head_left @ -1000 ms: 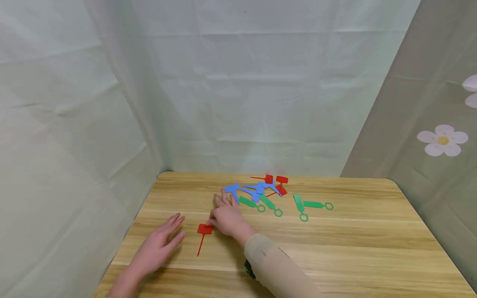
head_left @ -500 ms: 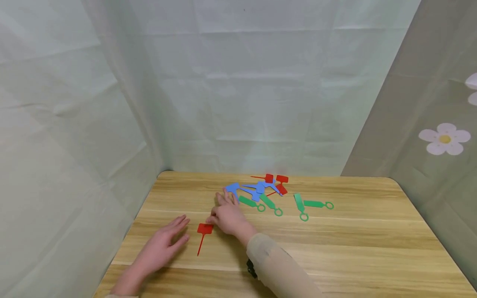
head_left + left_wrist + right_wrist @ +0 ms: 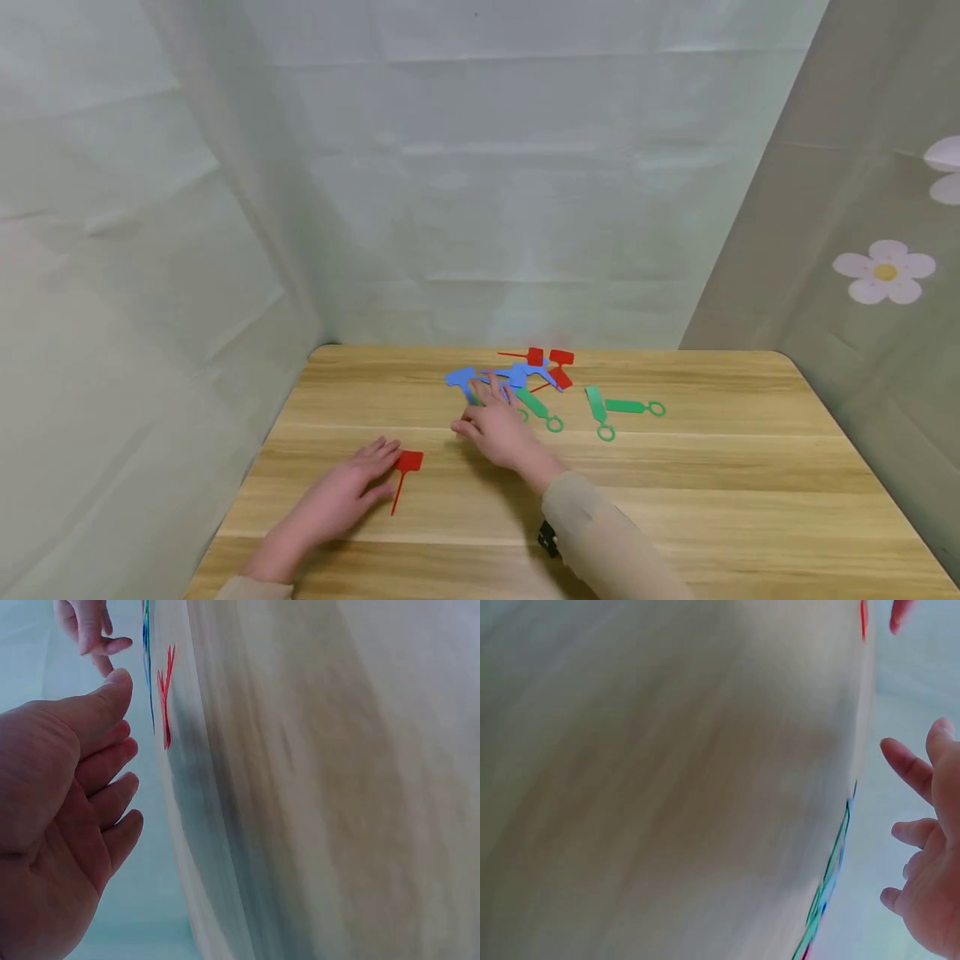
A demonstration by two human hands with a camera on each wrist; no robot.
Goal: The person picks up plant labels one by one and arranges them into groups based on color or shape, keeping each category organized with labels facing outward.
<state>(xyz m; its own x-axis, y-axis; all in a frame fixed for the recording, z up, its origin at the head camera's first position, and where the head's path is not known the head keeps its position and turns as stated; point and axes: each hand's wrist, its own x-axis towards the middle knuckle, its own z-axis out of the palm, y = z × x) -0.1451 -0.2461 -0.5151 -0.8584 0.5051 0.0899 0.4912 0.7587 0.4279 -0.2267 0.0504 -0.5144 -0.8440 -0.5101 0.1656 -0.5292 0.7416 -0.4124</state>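
In the head view a red plant tag (image 3: 409, 461) with a flat head and thin stem lies by itself at the left of the table. My left hand (image 3: 347, 492) is just left of it, fingers relaxed and fingertips overlapping the edge of its head. The left wrist view shows that left hand (image 3: 60, 787) with its fingers loosely bent and nothing in them. Farther back, my right hand (image 3: 504, 429) hovers near a blue T-shaped tag (image 3: 461, 377) and a green ringed tag (image 3: 534, 403), fingers spread. Its fingers partly hide tags beneath. In the right wrist view the right hand (image 3: 934, 832) holds nothing.
Several blue and red tags overlap near the table's back edge, among them a red tag (image 3: 562, 357). Two green ringed tags, one upright in view (image 3: 596, 404) and one sideways (image 3: 624, 406), lie to the right. Fabric walls surround the wooden table (image 3: 712, 500).
My right hand has left the red tag's head and moved right, over the blue and green tags. My left hand has moved right, up to the red tag.
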